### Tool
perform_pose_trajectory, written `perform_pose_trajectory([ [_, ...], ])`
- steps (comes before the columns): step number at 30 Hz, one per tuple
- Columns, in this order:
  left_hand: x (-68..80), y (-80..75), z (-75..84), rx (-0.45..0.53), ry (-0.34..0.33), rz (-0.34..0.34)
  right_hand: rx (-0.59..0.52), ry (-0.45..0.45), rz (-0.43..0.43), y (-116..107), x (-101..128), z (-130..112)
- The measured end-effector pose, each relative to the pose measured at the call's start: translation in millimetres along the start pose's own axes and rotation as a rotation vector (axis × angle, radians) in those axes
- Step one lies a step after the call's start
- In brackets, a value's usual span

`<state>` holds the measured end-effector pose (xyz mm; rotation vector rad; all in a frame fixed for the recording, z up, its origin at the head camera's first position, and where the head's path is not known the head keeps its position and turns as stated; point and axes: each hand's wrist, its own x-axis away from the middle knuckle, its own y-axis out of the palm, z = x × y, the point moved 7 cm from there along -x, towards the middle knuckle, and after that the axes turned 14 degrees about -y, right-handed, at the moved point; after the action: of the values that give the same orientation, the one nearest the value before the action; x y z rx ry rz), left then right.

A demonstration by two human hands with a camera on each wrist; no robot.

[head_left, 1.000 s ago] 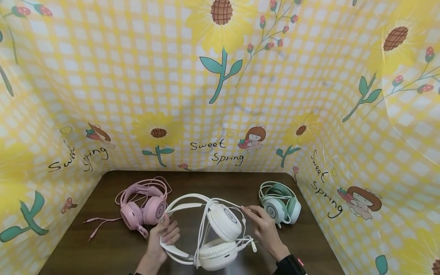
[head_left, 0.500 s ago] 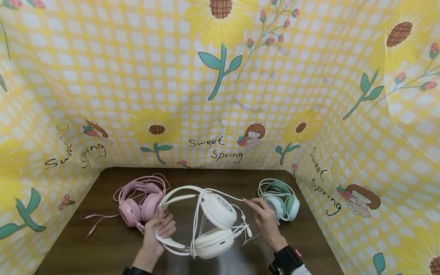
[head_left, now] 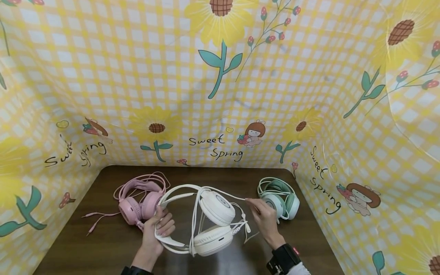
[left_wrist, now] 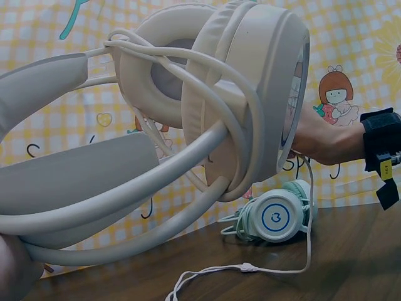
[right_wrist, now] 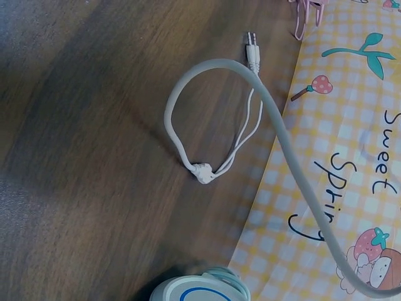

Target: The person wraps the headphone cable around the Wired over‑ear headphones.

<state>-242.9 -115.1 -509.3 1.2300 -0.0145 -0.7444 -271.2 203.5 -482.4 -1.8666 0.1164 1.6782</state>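
Note:
My left hand (head_left: 160,224) grips the headband of a white headset (head_left: 209,214) and holds it up off the dark wooden table (head_left: 103,248). Its cable is wound over the ear cups (left_wrist: 250,94). My right hand (head_left: 254,206), with a black wrist band (head_left: 283,258), pinches the white cable (head_left: 237,197) just right of the upper ear cup. The loose end of the cable (right_wrist: 294,163) hangs down to the table, with a splitter knot (right_wrist: 202,172) and plugs (right_wrist: 251,45) lying on the wood.
A pink headset (head_left: 141,198) with a trailing cord lies left of my left hand. A green and white headset (head_left: 280,196) lies right, close behind my right hand, also as the green headset (left_wrist: 276,216). Yellow flowered sheets (head_left: 220,95) wall in the table on three sides.
The white headset has shifted slightly left in my left hand. My right hand has slid a little to the right along the cable, still pinching it.

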Motion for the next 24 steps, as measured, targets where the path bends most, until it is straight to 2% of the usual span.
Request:
perform_pose_trajectory([
  [3,0.4,-0.3,-0.5,-0.002,0.001,0.012,0.019,0.017,-0.052,4,3,-1],
  [7,0.3,-0.8,-2.5,0.008,0.001,0.020,0.019,0.082,-0.141,9,9,-1],
  [12,0.3,-1.6,-8.0,0.043,-0.010,-0.006,0.045,0.132,-0.239,14,19,-1],
  [15,0.8,-2.1,-12.0,0.061,-0.019,-0.025,0.073,0.150,-0.226,13,25,-3],
  [20,1.5,-3.5,-14.6,0.067,-0.020,-0.062,0.070,0.167,-0.111,6,34,-4],
  [24,0.4,-5.7,-11.8,0.067,-0.007,-0.065,0.067,0.163,-0.082,5,38,-3],
])
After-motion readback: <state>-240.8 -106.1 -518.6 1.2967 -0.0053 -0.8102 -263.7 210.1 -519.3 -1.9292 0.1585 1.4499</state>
